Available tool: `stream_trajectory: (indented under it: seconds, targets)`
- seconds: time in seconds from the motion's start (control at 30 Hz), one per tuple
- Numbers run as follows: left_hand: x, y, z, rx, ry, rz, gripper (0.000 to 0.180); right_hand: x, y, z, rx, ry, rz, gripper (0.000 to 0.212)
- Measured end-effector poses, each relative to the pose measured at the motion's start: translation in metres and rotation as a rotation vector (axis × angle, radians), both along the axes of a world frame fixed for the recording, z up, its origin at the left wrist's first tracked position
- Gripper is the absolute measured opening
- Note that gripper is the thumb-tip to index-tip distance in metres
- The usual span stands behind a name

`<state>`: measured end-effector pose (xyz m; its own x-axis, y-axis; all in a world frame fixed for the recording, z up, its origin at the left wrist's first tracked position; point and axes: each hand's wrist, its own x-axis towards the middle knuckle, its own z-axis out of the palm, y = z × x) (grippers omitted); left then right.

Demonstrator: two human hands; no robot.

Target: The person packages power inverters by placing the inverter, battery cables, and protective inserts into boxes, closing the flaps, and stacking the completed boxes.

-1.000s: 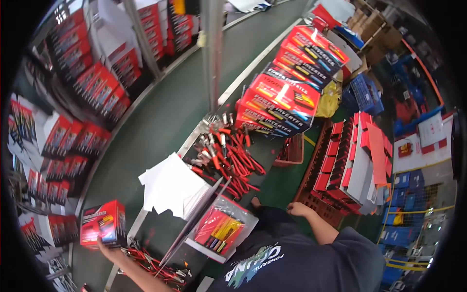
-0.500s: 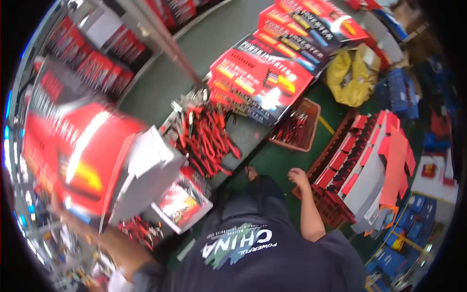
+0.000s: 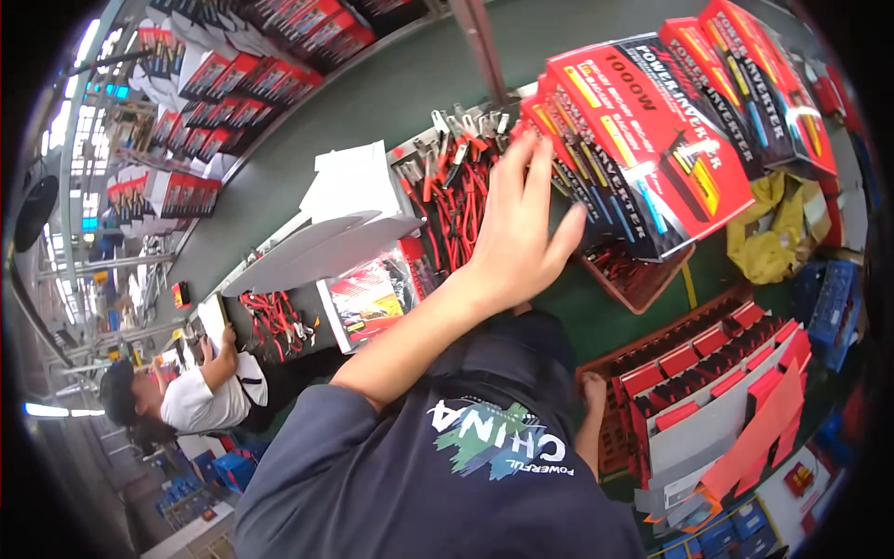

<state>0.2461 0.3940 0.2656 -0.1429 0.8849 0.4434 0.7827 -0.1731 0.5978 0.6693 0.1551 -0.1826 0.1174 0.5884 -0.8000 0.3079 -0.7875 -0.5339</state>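
Note:
My left hand (image 3: 517,233) reaches across the bench with fingers and thumb spread, its fingertips beside a stack of flat red-and-black printed cartons (image 3: 643,140). Nothing shows in its grip, and I cannot tell whether the fingertips touch the cartons. Just under and beyond this hand lies a heap of red and black cables with metal clamps (image 3: 452,200). My right hand (image 3: 593,384) hangs low next to a brown crate (image 3: 610,433); its fingers are too small and partly hidden to read. That crate holds red folded cartons and grey card sheets (image 3: 698,447).
White sheets (image 3: 349,182) and grey curved card (image 3: 317,252) lie on the green bench (image 3: 270,158), near a white-edged open box (image 3: 363,303). A metal post (image 3: 480,47) rises behind. Another person (image 3: 205,387) works at left. A yellow bag (image 3: 778,228) sits at right.
The large red carton held at my left side is gone from my hand. That hand has swung right to the carton stack. The view has turned, bringing the other person into sight.

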Motion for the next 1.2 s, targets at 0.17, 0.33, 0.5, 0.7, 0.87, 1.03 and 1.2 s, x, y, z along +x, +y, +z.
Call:
stream_trajectory:
  seconds: [0.17,0.33,0.5,0.7,0.87,1.03,1.2]
  targets:
    - [-0.031,-0.109,-0.055,-0.502,-0.211,-0.162,0.038,-0.114,0.122,0.105,0.199,0.048,0.368,0.029]
    - [-0.030,-0.203,-0.080,-0.793,0.047,-0.305,0.040,-0.255,0.201,0.218,0.451,0.353,0.844,0.028]
    - [-0.055,-0.230,-0.065,-0.699,-0.084,0.168,0.041,-0.378,0.220,0.214,0.640,0.220,0.995,0.066]
    - [-0.090,-0.302,-0.059,-0.659,-0.064,0.509,0.042,-0.457,0.223,0.219,0.688,-0.247,0.918,0.063]
    - [-0.112,-0.353,-0.075,-0.703,-0.129,0.607,0.043,-0.427,0.240,0.196,0.622,0.008,0.849,0.047]
    - [-0.134,-0.364,-0.071,-0.709,-0.174,0.627,0.042,-0.410,0.259,0.196,0.317,0.280,0.633,0.035]
    - [-0.152,-0.368,-0.076,-0.744,-0.238,0.588,0.043,-0.434,0.252,0.202,0.277,0.436,0.620,0.034]
